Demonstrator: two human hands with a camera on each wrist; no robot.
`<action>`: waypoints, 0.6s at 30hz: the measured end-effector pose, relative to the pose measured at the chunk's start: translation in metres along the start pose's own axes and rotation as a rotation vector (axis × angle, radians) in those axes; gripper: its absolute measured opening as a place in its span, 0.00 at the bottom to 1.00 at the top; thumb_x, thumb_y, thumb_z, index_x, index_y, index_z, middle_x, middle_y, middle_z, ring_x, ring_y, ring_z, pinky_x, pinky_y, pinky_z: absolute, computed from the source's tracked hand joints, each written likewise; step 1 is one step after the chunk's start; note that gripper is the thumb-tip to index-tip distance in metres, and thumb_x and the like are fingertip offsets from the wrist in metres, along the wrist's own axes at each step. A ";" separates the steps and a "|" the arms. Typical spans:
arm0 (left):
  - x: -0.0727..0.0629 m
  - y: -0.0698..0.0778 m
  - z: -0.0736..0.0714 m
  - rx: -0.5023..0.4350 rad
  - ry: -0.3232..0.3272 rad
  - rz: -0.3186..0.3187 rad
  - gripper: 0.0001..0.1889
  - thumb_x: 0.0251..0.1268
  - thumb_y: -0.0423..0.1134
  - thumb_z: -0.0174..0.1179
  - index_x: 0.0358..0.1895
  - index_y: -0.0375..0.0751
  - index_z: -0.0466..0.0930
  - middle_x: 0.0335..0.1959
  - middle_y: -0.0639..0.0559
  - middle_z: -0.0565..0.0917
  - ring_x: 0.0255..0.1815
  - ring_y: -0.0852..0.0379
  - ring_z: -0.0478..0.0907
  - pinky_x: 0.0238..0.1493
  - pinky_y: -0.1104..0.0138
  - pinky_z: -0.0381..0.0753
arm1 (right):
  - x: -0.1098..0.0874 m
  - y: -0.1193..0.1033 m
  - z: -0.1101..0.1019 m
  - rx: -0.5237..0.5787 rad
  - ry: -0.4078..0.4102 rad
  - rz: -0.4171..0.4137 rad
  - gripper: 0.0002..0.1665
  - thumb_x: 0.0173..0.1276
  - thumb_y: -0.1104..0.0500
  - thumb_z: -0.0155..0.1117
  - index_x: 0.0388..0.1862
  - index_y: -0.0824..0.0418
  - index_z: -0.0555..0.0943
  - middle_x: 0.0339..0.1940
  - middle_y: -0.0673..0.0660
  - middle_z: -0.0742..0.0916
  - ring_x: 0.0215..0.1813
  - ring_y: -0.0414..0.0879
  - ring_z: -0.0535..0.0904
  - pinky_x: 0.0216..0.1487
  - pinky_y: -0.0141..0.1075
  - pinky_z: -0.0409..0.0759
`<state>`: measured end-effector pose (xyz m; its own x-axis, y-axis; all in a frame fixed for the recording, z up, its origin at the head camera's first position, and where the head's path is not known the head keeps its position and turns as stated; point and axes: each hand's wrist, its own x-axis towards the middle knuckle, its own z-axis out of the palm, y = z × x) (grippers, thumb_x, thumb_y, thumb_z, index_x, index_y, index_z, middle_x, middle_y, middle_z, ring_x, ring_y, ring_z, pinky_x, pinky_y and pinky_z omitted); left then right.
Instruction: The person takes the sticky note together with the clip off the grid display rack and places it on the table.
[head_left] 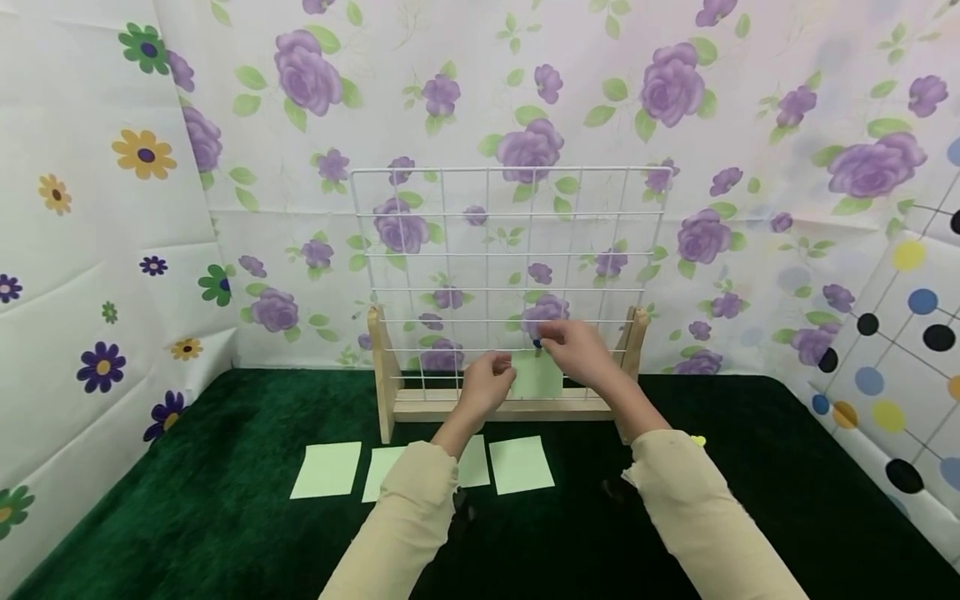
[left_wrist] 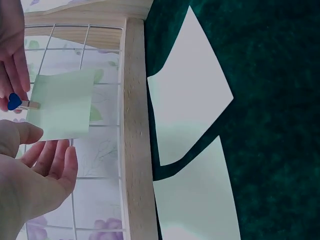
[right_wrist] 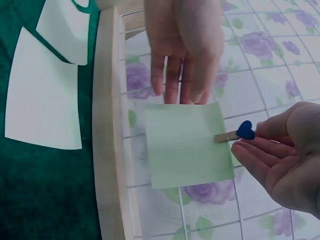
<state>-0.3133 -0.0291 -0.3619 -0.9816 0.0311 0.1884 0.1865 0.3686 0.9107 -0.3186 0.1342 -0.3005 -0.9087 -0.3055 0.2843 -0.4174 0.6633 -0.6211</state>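
Note:
A pale green paper note (head_left: 537, 375) hangs against the white wire grid (head_left: 487, 253). A small wooden clothespin with a blue heart (right_wrist: 233, 135) sits across the note's upper edge. My right hand (head_left: 579, 352) pinches the clothespin's heart end with thumb and fingers. My left hand (head_left: 487, 385) holds the note's left edge, thumb at its corner and fingers partly hidden behind the paper. More pale green notes, such as one on the left (head_left: 327, 470) and one on the right (head_left: 522, 464), lie on the dark green cloth; my left sleeve covers part of the row.
The grid stands in a wooden base (head_left: 502, 410) with two side posts, including the left post (head_left: 384, 375). A yellow heart-shaped piece (head_left: 698, 441) lies beside my right sleeve. Floral sheeting (head_left: 465, 100) hangs behind, and patterned sheets stand at both sides.

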 end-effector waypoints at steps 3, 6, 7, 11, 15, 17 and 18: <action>0.001 0.000 0.001 0.000 -0.003 -0.006 0.15 0.69 0.32 0.54 0.55 0.31 0.77 0.48 0.40 0.81 0.50 0.47 0.78 0.46 0.60 0.79 | 0.003 0.000 0.004 -0.047 -0.013 -0.025 0.19 0.71 0.67 0.55 0.59 0.74 0.76 0.54 0.68 0.82 0.56 0.59 0.79 0.53 0.49 0.78; 0.001 0.001 0.001 -0.002 -0.009 -0.017 0.13 0.70 0.34 0.54 0.53 0.32 0.78 0.46 0.42 0.81 0.48 0.47 0.78 0.46 0.59 0.79 | 0.005 0.002 0.007 -0.071 -0.023 -0.040 0.19 0.70 0.68 0.57 0.59 0.75 0.76 0.54 0.68 0.82 0.55 0.59 0.79 0.53 0.49 0.78; 0.001 0.002 0.001 -0.004 -0.010 -0.021 0.13 0.70 0.34 0.54 0.52 0.32 0.78 0.46 0.42 0.81 0.47 0.48 0.77 0.45 0.59 0.79 | 0.006 0.002 0.007 -0.076 -0.025 -0.044 0.20 0.70 0.68 0.57 0.59 0.74 0.76 0.54 0.68 0.82 0.55 0.59 0.79 0.53 0.49 0.78; 0.001 0.006 0.002 -0.018 -0.017 -0.019 0.12 0.71 0.35 0.54 0.51 0.32 0.78 0.44 0.43 0.80 0.44 0.50 0.76 0.43 0.60 0.78 | 0.008 0.004 0.007 -0.091 -0.032 -0.044 0.19 0.72 0.67 0.57 0.59 0.73 0.76 0.54 0.67 0.82 0.55 0.59 0.78 0.54 0.50 0.77; 0.001 0.010 0.003 -0.009 -0.014 0.004 0.12 0.70 0.34 0.54 0.51 0.31 0.77 0.42 0.44 0.81 0.43 0.50 0.76 0.42 0.61 0.78 | 0.009 0.006 0.007 -0.092 -0.023 -0.058 0.15 0.73 0.65 0.56 0.54 0.72 0.79 0.49 0.65 0.84 0.52 0.57 0.80 0.52 0.49 0.78; 0.000 0.011 0.003 0.002 -0.005 0.012 0.12 0.70 0.34 0.54 0.50 0.30 0.78 0.41 0.43 0.81 0.42 0.50 0.76 0.41 0.61 0.78 | 0.010 0.008 0.007 -0.095 -0.019 -0.066 0.13 0.72 0.65 0.57 0.51 0.71 0.80 0.47 0.64 0.85 0.50 0.57 0.81 0.50 0.49 0.78; 0.001 0.011 0.003 0.010 0.001 0.017 0.11 0.70 0.34 0.54 0.49 0.30 0.78 0.41 0.43 0.81 0.42 0.50 0.76 0.41 0.61 0.78 | 0.010 0.008 0.008 -0.096 -0.020 -0.069 0.13 0.72 0.65 0.58 0.50 0.71 0.80 0.46 0.64 0.85 0.49 0.56 0.81 0.50 0.48 0.78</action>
<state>-0.3119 -0.0227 -0.3531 -0.9783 0.0367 0.2040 0.2026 0.3776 0.9035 -0.3315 0.1311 -0.3083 -0.8780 -0.3658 0.3087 -0.4781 0.7020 -0.5278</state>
